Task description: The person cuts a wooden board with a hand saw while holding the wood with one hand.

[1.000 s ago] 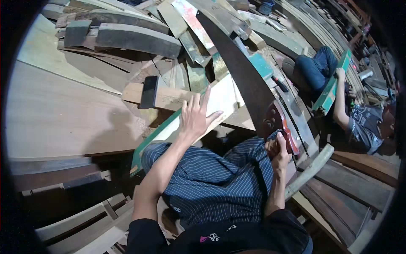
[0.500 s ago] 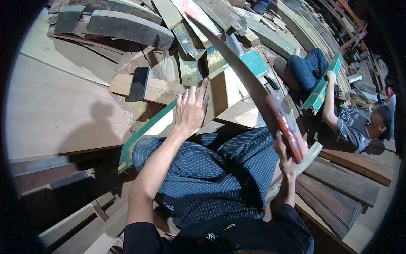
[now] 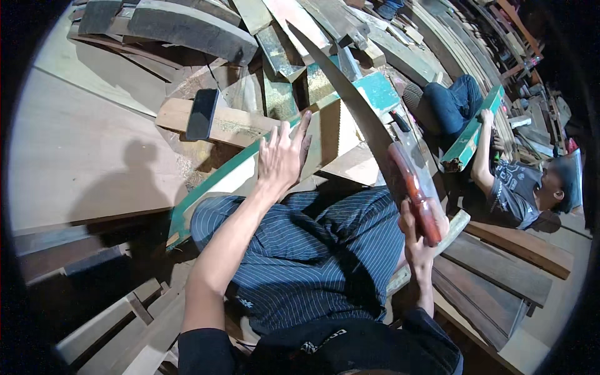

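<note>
My left hand (image 3: pixel 280 156) grips a wooden beam (image 3: pixel 219 181) with a green-painted side, which slants across in front of my crossed legs. Its fingers lie over the top edge, with the index finger stretched forward, and its thumb is on the near side. My right hand (image 3: pixel 420 228) is closed around the reddish-brown handle of a handsaw (image 3: pixel 356 100). The long blade points forward and to the left, beside the beam's pale cut end. From this angle I cannot tell whether the teeth touch the wood.
A dark phone (image 3: pixel 202 114) lies on a loose plank. Curved timbers (image 3: pixel 187 31) and wood scraps crowd the far side. A co-worker (image 3: pixel 519 181) at the right holds a green beam (image 3: pixel 473 131). A small tool with a dark handle (image 3: pixel 400 121) lies right of the blade.
The handsaw has moved slightly: its tip is farther right and its handle a little closer to me. My left hand stays on the beam. The whole view has shifted a little.
</note>
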Motion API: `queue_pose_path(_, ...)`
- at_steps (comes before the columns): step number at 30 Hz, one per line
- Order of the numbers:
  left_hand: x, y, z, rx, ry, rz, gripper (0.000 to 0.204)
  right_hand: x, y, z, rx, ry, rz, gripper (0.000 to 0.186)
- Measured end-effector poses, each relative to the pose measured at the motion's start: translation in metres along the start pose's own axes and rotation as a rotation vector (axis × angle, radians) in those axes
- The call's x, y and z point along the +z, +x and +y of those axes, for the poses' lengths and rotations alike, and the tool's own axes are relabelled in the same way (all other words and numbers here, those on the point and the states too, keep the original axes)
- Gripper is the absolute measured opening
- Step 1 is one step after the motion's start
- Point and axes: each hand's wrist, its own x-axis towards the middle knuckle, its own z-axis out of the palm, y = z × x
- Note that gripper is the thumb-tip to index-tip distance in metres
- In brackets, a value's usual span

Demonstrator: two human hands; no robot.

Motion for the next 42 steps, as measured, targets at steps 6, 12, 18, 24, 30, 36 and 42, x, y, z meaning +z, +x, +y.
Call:
queue_pose_path(6,0.000,0.000,0.001,-0.013,-0.069,-0.026,0.055,-0.005,0.008,0.000,0.014,-0.041,-0.055,0.019)
queue_pose_path(12,0.004,0.000,-0.001,-0.005,-0.057,-0.019,0.055,-0.002,0.024,0.000,-0.099,-0.026,-0.053,0.019)
queue_pose_path(18,0.000,0.001,0.000,0.024,-0.031,0.011,0.051,0.003,0.035,-0.001,-0.022,0.015,-0.084,0.019)
queue_pose_path(24,0.000,0.003,0.001,0.028,-0.041,0.047,0.051,0.004,0.032,-0.010,-0.088,-0.032,-0.111,0.022)
queue_pose_path(30,-0.001,0.002,0.000,0.018,-0.050,0.040,0.049,-0.007,0.019,-0.009,-0.101,-0.166,-0.137,0.019)
queue_pose_path(36,0.003,0.001,-0.002,-0.005,-0.048,-0.008,0.055,-0.018,0.003,-0.012,-0.004,-0.288,-0.186,0.021)
queue_pose_path(42,0.001,0.003,0.000,0.025,-0.036,0.046,0.054,-0.053,-0.026,-0.023,0.075,-0.187,-0.107,0.019)
